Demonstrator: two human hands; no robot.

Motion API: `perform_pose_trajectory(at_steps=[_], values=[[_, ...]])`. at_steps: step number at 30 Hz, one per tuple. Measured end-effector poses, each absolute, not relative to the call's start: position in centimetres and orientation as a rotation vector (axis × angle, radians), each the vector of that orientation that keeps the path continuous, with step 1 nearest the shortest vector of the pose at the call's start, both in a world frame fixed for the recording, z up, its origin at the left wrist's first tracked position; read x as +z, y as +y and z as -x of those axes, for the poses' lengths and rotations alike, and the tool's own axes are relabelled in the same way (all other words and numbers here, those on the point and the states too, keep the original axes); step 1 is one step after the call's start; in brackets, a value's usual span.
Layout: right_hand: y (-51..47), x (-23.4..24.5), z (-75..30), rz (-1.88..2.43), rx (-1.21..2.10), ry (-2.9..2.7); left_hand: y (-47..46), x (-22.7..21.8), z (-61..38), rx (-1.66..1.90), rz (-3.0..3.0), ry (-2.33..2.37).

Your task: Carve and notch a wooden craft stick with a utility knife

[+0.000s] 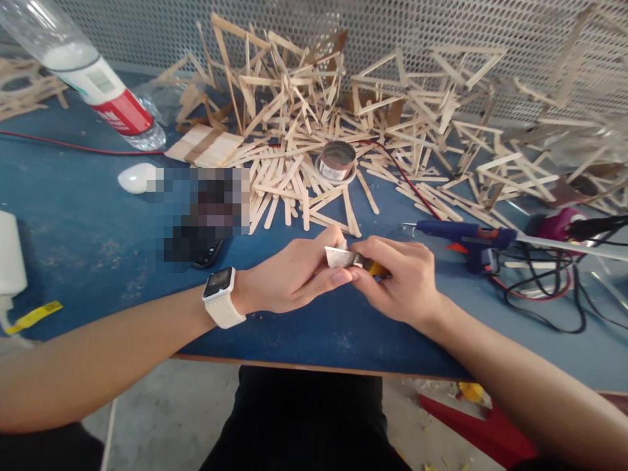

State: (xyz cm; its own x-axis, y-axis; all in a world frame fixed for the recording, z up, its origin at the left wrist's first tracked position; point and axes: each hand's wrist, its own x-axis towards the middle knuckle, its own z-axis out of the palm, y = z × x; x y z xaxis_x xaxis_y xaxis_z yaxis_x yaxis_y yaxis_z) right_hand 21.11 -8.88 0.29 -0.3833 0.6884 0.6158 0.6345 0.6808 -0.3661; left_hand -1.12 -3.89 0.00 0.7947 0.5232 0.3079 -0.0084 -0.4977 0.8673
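Both hands meet above the near edge of the blue table (98, 235). My left hand (289, 275), with a white watch on its wrist, pinches a small pale flat piece (336, 256) between thumb and fingers. My right hand (402, 281) is closed around a small tool with a yellow-orange handle (377, 268) and a metal part that touches the pale piece. What the tool is I cannot make out. A big heap of wooden craft sticks (294, 170) lies just beyond the hands.
A blue glue gun (466, 239) with tangled black and red cables lies to the right. A small round tin (337, 160) sits among the sticks. A plastic bottle (88, 72) stands at the far left, a white oval object (135, 178) near it. Perforated metal wall behind.
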Motion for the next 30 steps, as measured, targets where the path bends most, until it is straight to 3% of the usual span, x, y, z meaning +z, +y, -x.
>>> perform_pose_trajectory(at_steps=[30], values=[[-8.95,0.42,-21.08,0.989,0.071,-2.117,-3.88,-0.05,1.16,0.652,-2.036,0.348]])
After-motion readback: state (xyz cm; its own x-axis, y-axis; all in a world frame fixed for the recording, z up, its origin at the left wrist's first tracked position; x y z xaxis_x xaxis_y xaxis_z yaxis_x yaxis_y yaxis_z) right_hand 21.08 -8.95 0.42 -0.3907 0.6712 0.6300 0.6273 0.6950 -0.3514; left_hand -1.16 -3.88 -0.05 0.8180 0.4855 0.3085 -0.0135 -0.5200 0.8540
